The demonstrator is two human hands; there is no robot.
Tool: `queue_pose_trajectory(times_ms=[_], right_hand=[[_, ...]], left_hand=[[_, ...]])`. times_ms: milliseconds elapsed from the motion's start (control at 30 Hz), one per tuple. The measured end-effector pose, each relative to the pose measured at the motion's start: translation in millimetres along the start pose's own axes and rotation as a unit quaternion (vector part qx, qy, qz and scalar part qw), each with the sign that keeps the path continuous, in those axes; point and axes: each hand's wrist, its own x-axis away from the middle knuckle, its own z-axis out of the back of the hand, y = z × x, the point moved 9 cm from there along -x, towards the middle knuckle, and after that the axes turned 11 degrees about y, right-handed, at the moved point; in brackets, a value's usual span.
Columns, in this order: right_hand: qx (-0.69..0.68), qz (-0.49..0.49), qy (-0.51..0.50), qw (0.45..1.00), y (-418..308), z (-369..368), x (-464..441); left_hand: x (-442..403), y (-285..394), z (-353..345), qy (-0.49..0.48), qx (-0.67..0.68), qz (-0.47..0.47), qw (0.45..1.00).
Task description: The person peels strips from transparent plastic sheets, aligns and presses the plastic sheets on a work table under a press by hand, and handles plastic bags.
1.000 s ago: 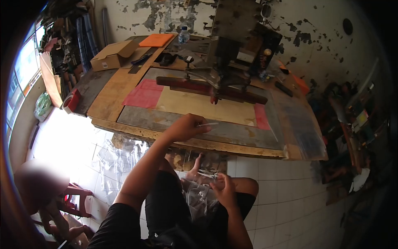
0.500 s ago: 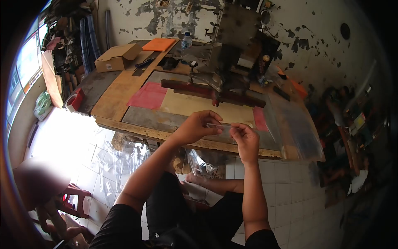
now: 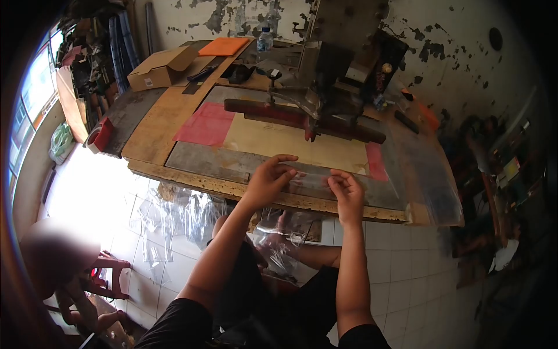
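Note:
A clear plastic sheet stretches between my two hands at the front edge of the worktable. My left hand pinches it at the left, thumb and index finger toward the sheet. At the right, my right hand grips it between thumb and curled fingers. Its lower extent is hard to follow; crumpled clear plastic shows below, over my legs. Just beyond my hands lies a pale yellow panel with a pink piece at its left, under the machine's dark red bar.
A heavy press-like machine stands at the back. The table holds a cardboard box, a water bottle, red tape and clear sheets at the right. Plastic strips hang front left. Another person sits at lower left.
My hands have moved slightly apart, and the clear plastic between them now shows as a wider, flatter strip. The view has shifted a little.

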Motion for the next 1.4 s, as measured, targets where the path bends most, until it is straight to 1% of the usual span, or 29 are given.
queue_pose_trajectory(times_ms=[33,233,400,467,600,667,767,900,1167,1267,1400], right_hand=[[-0.011,0.009,0.001,1.0,-1.0,1.6,-0.1],[-0.045,-0.014,0.003,0.999,-1.6,4.2,1.8],[-0.037,-0.016,0.007,0.999,1.3,7.0,2.0],[-0.037,-0.017,0.009,0.999,1.4,7.3,2.3],[-0.037,-0.026,0.015,0.999,1.7,7.7,3.3],[-0.032,-0.03,0.016,0.999,0.8,7.1,3.9],[-0.042,-0.023,0.007,0.999,-2.7,5.5,4.5],[-0.026,-0.034,-0.002,0.999,-4.0,4.4,5.9],[-0.003,-0.038,-0.002,0.999,-2.5,6.9,3.9],[-0.016,-0.044,-0.007,0.999,-0.1,7.4,3.3],[-0.031,-0.045,-0.001,0.998,1.2,8.5,2.3]], left_hand=[[0.2,-1.2,1.4,0.003,-0.003,0.001,1.0],[0.8,-4.0,2.1,0.008,-0.013,0.009,1.0],[1.6,0.7,0.5,-0.002,-0.028,0.017,0.999],[3.4,3.3,-0.6,-0.001,-0.037,0.033,0.999],[5.7,8.6,-6.9,-0.009,-0.025,0.023,0.999],[6.6,10.4,-10.1,-0.033,-0.13,-0.015,0.991],[5.0,8.0,-9.0,-0.029,-0.102,-0.008,0.994],[6.9,8.6,-7.3,-0.02,-0.123,0.004,0.992],[6.4,9.3,-7.8,-0.018,-0.134,0.002,0.991],[4.9,5.6,-6.5,-0.014,-0.109,-0.012,0.994],[5.2,6.1,-5.9,-0.014,-0.11,-0.018,0.994]])
